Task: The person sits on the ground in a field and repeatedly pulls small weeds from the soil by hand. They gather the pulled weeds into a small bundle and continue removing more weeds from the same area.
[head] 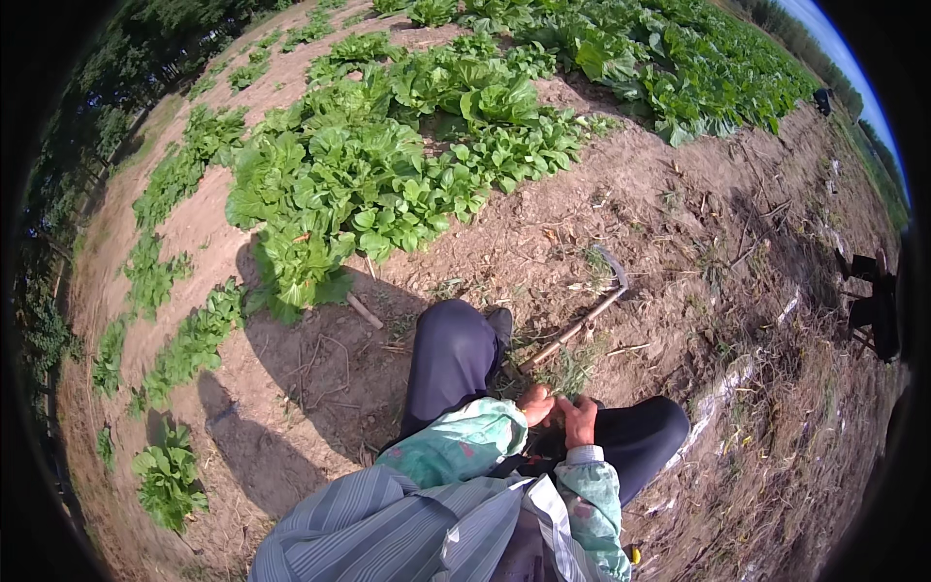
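Close together in front of my lap, my left hand (535,404) and my right hand (580,420) meet at the fingertips. Both have curled fingers closed on the near end of a tuft of green grass (571,369); the exact grip is too small to make out. Just beyond them a sickle lies on the soil, its wooden handle (574,333) pointing back towards my hands. Its curved metal blade (615,265) is at the far end. My knees, in dark trousers (454,356), are bent on either side, with one dark shoe (500,324) showing.
Leafy green vegetables (364,160) grow ahead and to the left. A short stick (364,311) lies by the nearest plant. Dry stalks and pale strips (716,407) litter the soil at right. A dark object with thin legs (873,305) stands at the right rim.
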Tool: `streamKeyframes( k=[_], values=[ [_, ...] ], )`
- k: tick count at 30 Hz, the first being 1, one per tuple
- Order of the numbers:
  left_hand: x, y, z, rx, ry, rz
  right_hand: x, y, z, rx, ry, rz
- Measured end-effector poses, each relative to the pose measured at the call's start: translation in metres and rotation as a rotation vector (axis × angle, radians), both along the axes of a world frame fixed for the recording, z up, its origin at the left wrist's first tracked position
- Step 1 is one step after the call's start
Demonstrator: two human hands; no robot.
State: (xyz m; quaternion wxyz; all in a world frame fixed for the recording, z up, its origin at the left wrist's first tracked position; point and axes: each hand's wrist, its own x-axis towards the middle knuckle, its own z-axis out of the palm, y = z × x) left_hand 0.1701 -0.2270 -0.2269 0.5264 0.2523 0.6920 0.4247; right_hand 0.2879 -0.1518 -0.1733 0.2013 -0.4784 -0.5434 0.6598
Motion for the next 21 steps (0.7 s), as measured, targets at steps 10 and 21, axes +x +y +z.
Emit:
streamKeyframes(
  k=[10,21],
  values=[
    [0.001,0.004,0.038,0.014,0.36,-0.176,0.005,0.007,-0.015,0.083,0.021,0.066],
    [-0.008,-0.004,-0.114,0.18,0.012,0.442,-0.005,-0.001,0.014,-0.166,0.0,0.094]
  ],
)
